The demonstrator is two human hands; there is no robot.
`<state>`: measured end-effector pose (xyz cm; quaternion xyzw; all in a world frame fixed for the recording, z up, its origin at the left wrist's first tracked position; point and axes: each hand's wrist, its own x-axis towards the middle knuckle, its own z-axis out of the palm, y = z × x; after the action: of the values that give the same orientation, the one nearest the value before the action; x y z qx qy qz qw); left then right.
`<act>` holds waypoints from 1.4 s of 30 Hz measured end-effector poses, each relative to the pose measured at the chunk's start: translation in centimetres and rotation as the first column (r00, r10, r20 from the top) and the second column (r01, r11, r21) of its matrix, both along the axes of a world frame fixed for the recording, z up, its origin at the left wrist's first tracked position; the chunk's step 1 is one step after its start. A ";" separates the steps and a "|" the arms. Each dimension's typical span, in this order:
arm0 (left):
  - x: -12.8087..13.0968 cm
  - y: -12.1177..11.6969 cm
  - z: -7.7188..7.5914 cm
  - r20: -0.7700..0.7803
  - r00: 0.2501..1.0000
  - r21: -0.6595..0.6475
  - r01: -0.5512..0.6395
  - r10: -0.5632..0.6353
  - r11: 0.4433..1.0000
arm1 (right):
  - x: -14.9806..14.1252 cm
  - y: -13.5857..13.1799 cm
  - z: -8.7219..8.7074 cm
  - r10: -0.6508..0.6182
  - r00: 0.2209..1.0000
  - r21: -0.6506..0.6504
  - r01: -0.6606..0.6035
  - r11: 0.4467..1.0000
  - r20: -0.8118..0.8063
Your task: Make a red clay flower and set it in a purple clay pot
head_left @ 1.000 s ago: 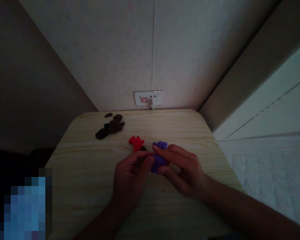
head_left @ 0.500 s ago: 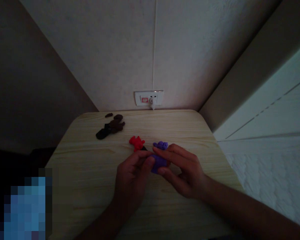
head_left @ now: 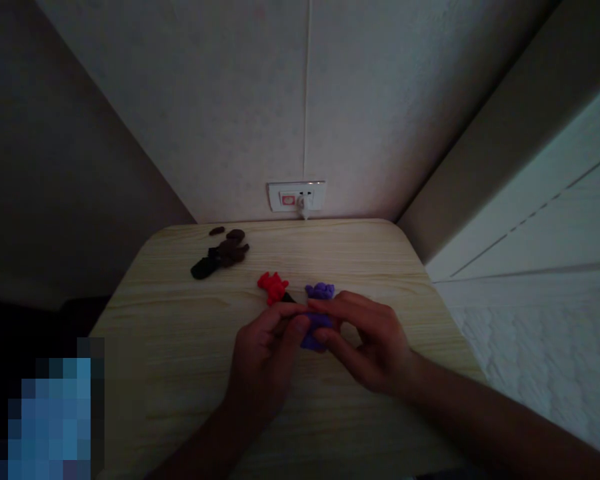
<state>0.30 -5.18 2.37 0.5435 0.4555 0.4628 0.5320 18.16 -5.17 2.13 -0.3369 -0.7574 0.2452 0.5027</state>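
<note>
Between my two hands is a soft-looking purple lump, like modelling clay. My left hand pinches its left side with thumb and fingers. On the other side, my right hand has its thumb on the lump's front and its fingers along the top. Just beyond the fingers lies a lumpy purple piece on the table. A red figure-like piece lies to its left, with a black piece beside it, partly covered by my left fingers.
A pale wood-grain table bears everything. Several dark brown lumps and a black piece lie at its back left. A wall socket with a plug sits behind its rear edge. White quilted fabric lies to the right.
My right thumb has shifted left over the front of the purple lump, covering more of it. My left hand stays nearly still, and the pieces on the table have not moved.
</note>
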 end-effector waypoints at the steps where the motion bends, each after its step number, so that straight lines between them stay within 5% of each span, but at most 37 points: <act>1: -0.1 0.0 0.0 0.000 1.000 0.001 -0.014 0.014 1.000 | 0.0 0.0 0.0 -0.007 1.000 0.008 0.007 1.000 0.000; 11: -0.1 -0.1 -0.2 0.045 0.995 -0.057 0.091 -0.089 0.994 | 0.2 0.2 0.0 0.011 1.000 0.005 -0.010 1.000 -0.024; 25: -0.1 -0.4 -0.8 -0.017 0.992 -0.015 0.122 -0.122 0.992 | -0.1 0.0 -0.3 0.068 0.998 -0.022 -0.068 0.997 -0.010; 32: 0.2 -0.3 -0.9 -0.091 0.996 0.025 0.008 -0.005 1.000 | 0.1 0.1 -0.5 0.022 1.000 0.032 -0.022 0.999 0.007; 42: 0.1 -0.2 -0.8 -0.061 0.995 0.020 0.078 -0.077 0.997 | 0.1 0.2 -0.1 0.034 0.999 -0.021 -0.034 0.999 0.003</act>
<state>0.42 -5.39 1.58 0.5805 0.4447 0.4301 0.5295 18.22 -4.99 2.00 -0.3298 -0.7613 0.2609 0.4935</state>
